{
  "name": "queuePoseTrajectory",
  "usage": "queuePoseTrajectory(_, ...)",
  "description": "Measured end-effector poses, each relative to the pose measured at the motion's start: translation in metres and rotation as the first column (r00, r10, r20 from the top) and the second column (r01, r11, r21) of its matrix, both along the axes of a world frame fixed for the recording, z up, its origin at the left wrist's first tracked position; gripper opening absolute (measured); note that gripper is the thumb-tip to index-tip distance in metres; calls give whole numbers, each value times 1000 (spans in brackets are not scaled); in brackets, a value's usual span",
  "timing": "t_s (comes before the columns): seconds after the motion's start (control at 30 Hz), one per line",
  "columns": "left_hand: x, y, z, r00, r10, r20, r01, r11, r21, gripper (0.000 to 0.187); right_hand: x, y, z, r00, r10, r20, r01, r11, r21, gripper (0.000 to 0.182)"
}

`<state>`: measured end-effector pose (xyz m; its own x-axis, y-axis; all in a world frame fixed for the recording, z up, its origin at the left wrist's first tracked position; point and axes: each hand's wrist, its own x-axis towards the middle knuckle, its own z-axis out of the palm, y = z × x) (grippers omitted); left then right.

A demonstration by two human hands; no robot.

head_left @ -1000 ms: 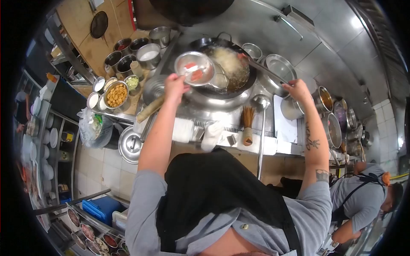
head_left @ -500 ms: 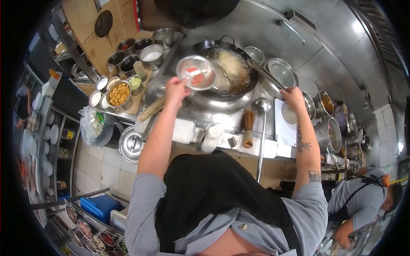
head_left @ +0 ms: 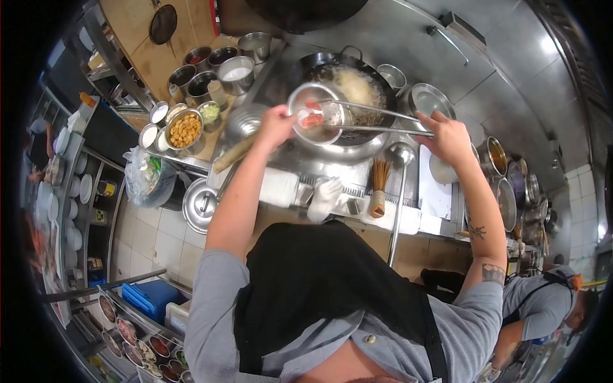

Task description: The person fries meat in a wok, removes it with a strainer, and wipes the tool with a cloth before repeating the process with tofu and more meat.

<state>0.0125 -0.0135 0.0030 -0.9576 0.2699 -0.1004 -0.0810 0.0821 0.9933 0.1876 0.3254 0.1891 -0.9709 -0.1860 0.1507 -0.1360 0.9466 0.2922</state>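
Note:
My left hand [head_left: 278, 127] grips the rim of a steel bowl [head_left: 295, 102], tilted over the near left edge of a black wok [head_left: 313, 64]. Inside the bowl lie a few red and white pieces of food [head_left: 311, 119]. Long metal tongs [head_left: 383, 129] are held in my right hand [head_left: 447, 137], fingers closed round their end. Their two arms stand apart and reach across the wok, tips at the bowl's opening. Pale, foaming food [head_left: 354, 88] bubbles in the wok's oil.
Pots and small bowls, one with golden cubes [head_left: 184, 130], stand left of the stove. A ladle [head_left: 401, 153], a bamboo brush [head_left: 378, 188] and a white cloth [head_left: 325, 198] lie along the front edge. Another person [head_left: 536, 306] bends at lower right.
My right hand has brought the tongs from the wok's right rim leftward to the bowl, their arms now spread. The bowl has shifted slightly right in view as the camera turned.

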Motion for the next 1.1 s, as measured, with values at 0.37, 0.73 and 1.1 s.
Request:
queuePoseTrajectory(0.37,2,-10,6,989,109,105,-111,994,15,20,-25,3,-13,997,-76,-28,73,992,-100,41)
queuePoseTrajectory(0.73,16,-30,6,965,244,92,-257,950,176,15,-110,22,-39,851,-471,232,519,821,-239,38)
queuePoseTrajectory(1.1,128,-94,-60,940,195,281,-265,935,238,18,-15,36,-223,648,-746,152,490,256,-834,55)
